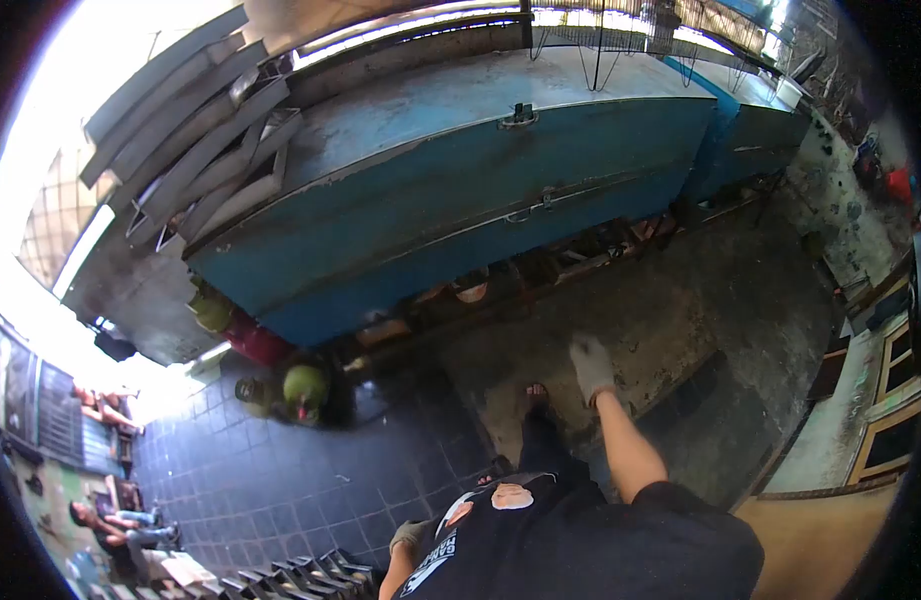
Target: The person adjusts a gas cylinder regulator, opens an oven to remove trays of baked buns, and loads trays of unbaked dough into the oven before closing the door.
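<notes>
My right hand, in a pale glove, reaches out over the concrete floor in front of a long blue metal cabinet. Its fingers are blurred and nothing can be made out in them. Low beside my body is my left hand, also gloved, near the dark tiled floor; its fingers are partly hidden by the sleeve and shirt. Neither hand touches the cabinet, whose doors are closed with latches.
Green gas cylinders stand by the cabinet's left end. Metal trays are stacked on top. Dark metal racks lie at the bottom left. Two people sit at the far left. A window frame is at right.
</notes>
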### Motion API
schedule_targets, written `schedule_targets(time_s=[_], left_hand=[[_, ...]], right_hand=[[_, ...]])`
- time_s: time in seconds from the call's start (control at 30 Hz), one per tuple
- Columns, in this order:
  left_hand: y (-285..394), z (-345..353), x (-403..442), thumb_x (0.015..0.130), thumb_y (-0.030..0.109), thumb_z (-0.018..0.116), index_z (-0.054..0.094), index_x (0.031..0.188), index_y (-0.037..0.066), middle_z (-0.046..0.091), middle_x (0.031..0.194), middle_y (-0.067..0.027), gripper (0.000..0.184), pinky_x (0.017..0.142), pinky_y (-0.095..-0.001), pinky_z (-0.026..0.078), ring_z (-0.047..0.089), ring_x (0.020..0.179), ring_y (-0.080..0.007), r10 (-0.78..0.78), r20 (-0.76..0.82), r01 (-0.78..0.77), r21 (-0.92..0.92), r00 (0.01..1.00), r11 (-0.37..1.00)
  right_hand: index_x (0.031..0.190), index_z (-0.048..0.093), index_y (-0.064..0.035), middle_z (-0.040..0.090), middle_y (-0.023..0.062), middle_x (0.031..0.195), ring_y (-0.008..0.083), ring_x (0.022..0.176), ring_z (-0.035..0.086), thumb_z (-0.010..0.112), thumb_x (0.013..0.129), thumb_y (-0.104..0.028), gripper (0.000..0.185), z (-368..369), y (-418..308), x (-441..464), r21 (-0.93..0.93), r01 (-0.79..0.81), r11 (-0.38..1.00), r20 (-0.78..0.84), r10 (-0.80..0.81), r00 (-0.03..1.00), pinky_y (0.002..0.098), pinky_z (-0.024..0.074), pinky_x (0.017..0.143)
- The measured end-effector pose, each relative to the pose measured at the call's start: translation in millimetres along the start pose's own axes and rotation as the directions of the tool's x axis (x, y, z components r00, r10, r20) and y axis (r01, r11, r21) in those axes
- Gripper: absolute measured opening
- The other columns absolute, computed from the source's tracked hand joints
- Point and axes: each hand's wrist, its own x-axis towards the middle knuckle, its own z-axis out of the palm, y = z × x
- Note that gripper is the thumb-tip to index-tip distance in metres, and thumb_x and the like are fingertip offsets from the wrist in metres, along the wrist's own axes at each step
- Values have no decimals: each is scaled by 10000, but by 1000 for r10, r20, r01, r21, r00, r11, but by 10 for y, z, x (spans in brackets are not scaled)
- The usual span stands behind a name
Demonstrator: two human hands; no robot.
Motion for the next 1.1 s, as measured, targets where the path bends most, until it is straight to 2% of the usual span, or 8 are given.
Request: schedule_targets(time_s=[0.1,0.23,0.47,0.5,0.57,0.8,1.03,1.1], left_hand=[[525,-194,-158,977,498,829,895,1276,62,872,1224,-195,533,937,-469,645,832,1085,-348,-52,-30,49,-89,998,995],[1330,-292,-163,1006,400,801,838,1072,57,791,914,-110,351,662,-467,594,748,714,-267,-78,-86,49,-297,993,954],[2470,170,712,1036,348,800,774,1231,72,747,894,-117,338,627,-453,593,731,721,-263,118,-201,-216,-580,972,785],[2576,260,876,1042,339,800,764,1258,75,739,891,-118,343,621,-451,592,728,723,-263,183,-229,-287,-604,956,744],[3157,220,718,1030,303,815,748,1268,80,739,906,-125,333,621,-453,594,733,727,-267,-125,-113,4,-726,986,688],[3485,628,438,1012,320,849,800,1279,73,800,1028,-113,367,670,-464,609,765,805,-274,-73,-40,25,-694,996,720],[3510,468,307,1044,364,834,775,1345,45,785,1021,-93,443,659,-444,611,745,804,-239,-236,-46,154,-632,971,760],[3499,442,328,1050,360,830,765,1358,55,764,978,-86,438,642,-438,598,729,784,-225,-348,13,214,-809,937,547]], right_hand=[[1669,658,-15,685,199,1695,383,1607,609,680,1163,-422,649,-297,-1283,1070,291,186,938,-50,-179,982,487,488,1319],[1636,677,-13,720,207,1642,394,1518,686,730,1144,-397,627,-648,-2759,2273,252,523,814,-208,-482,851,493,539,1281],[1467,766,-55,802,193,1404,395,1347,747,823,1071,-414,538,-1060,-4165,3662,-271,707,653,-240,-757,607,516,516,1287],[1427,785,-64,810,179,1381,383,1317,756,836,1061,-432,522,-1067,-4242,3828,-391,674,626,-175,-770,614,521,484,1313],[1335,821,-92,826,146,1311,366,1267,765,834,1062,-448,449,-897,-4118,4375,-454,690,564,-184,-817,546,539,434,1337],[1154,853,-90,854,143,1260,370,1288,764,881,1040,-324,262,-1208,-4120,4864,-55,882,468,196,-861,469,550,510,1280],[978,777,-159,825,64,1434,351,1457,719,967,959,-356,275,-1125,-3484,4137,-189,950,248,-199,-957,210,577,506,1315],[1000,763,-184,829,51,1392,337,1448,723,976,944,-408,314,-1097,-3137,3982,-254,940,227,-178,-966,185,599,494,1328]])
